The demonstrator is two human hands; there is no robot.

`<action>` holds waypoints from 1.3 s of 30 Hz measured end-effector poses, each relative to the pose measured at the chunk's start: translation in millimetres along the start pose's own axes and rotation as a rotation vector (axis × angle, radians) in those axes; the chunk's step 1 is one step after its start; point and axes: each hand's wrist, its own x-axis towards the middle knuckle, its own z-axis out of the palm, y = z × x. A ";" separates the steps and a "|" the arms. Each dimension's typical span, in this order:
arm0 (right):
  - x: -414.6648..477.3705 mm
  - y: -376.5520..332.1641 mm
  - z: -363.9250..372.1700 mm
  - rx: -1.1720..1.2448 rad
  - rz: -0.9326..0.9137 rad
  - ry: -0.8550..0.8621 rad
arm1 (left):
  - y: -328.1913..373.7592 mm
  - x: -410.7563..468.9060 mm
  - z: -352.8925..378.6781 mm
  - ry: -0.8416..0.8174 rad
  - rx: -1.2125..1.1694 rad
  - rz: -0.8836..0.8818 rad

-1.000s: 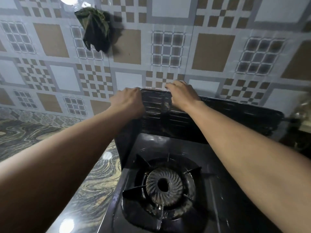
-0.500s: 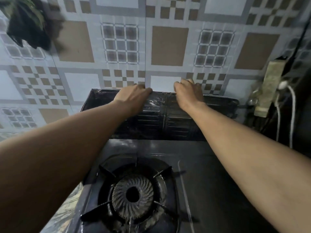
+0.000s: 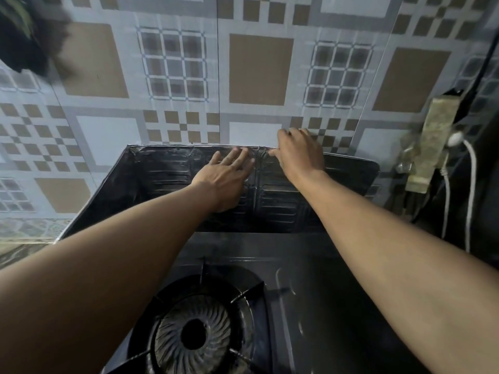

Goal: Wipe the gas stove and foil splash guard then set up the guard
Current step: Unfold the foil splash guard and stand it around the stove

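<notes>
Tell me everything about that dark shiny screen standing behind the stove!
The foil splash guard is a dark, shiny, crinkled sheet pressed with ridged rectangles. It stands upright at the back of the gas stove, against the tiled wall, with a left wing folded forward. A vertical crease runs down its middle. The left hand presses flat on its front; the right hand pinches its top edge.

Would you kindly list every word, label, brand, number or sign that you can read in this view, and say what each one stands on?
None: no text can be read anywhere in this view.
The foil splash guard bears only embossed ribs.
The gas stove shows no marking.
The wall tiles carry patterns only.
The socket block on the right is too blurred to show any print.
</notes>
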 end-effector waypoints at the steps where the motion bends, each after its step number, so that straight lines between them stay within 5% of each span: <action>1: -0.2 0.1 0.8 -0.013 -0.005 0.001 | 0.6 1.2 1.8 -0.007 0.002 -0.004; 17: -34.3 24.5 12.5 -0.247 -0.512 -0.056 | 13.1 4.4 23.8 0.018 0.185 -0.152; 22: -46.2 35.3 17.8 -0.259 -0.490 -0.289 | 26.3 9.6 29.5 -0.003 0.187 -0.220; 39: -71.1 68.5 21.2 -0.171 -0.335 -0.500 | 67.9 30.9 29.9 -0.043 0.093 -0.296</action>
